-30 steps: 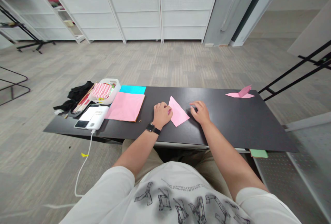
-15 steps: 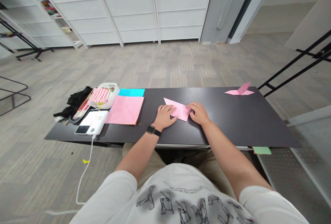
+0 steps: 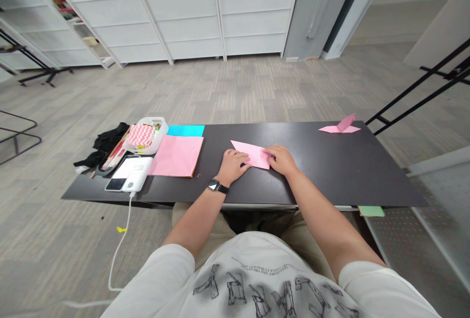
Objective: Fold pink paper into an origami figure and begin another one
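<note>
A folded piece of pink paper (image 3: 259, 157) lies on the dark table in front of me, one pointed corner reaching to the upper left. My left hand (image 3: 234, 164), with a watch on its wrist, holds the paper's left part between thumb and fingers. At the right end my right hand (image 3: 280, 160) pinches the edge, fingertips on top; its thumb is partly hidden. Farther right, a folded pink paper figure (image 3: 340, 128) stands with one flap raised.
Left of my hands lies a stack of pink sheets (image 3: 176, 156), with a blue sheet (image 3: 186, 130) behind. Beyond are a white basket (image 3: 160, 134), a phone (image 3: 121, 173), a white power bank (image 3: 139, 173) with a cable, and black cloth (image 3: 109, 137). A green sheet (image 3: 371, 211) juts below the front edge.
The folded pink paper has turned slightly between my hands, its lower right corner shifting right and up. Both hands stay almost in place.
</note>
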Available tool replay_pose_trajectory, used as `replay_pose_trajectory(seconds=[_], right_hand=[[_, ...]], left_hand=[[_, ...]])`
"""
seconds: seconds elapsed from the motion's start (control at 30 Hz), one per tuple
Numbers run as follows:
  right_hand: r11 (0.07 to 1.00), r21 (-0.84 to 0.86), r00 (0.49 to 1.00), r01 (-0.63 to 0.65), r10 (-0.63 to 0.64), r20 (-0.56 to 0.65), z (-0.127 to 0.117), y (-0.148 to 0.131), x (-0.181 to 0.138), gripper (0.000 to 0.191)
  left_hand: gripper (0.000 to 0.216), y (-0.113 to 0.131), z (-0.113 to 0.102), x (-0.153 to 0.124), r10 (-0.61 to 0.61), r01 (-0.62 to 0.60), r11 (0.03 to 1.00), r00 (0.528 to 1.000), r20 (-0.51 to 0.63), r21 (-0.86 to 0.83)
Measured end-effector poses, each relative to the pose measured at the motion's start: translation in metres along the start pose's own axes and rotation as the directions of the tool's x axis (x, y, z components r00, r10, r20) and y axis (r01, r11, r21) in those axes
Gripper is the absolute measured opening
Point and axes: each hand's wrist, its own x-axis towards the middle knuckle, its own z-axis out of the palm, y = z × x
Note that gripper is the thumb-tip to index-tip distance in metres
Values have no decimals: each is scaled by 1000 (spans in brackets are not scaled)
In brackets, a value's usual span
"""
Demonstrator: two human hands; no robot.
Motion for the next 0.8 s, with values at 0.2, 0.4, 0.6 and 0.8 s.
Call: replay_pose_trajectory(seconds=[0.2,0.4,0.6,0.8], right_hand=[[1000,10,1000,8,-8,0,-2,0,1,55],[1000,9,1000,20,-20,-21,-7,-7,1,32],[1000,-21,999,-9,8,-46,-8,-8,2,16],[1000,-15,999,-26,26,-36,-10,-10,2,20]], left_hand=[[23,1,-1,4,15,-15,1000,1000,-8,-19],[20,6,-4,4,-25,25,1000,1000,-7,-15],[13,9,-7,0,76,-76,992,997,-3,-96],[12,6,-6,1,106,-108,983,994,-18,-149]])
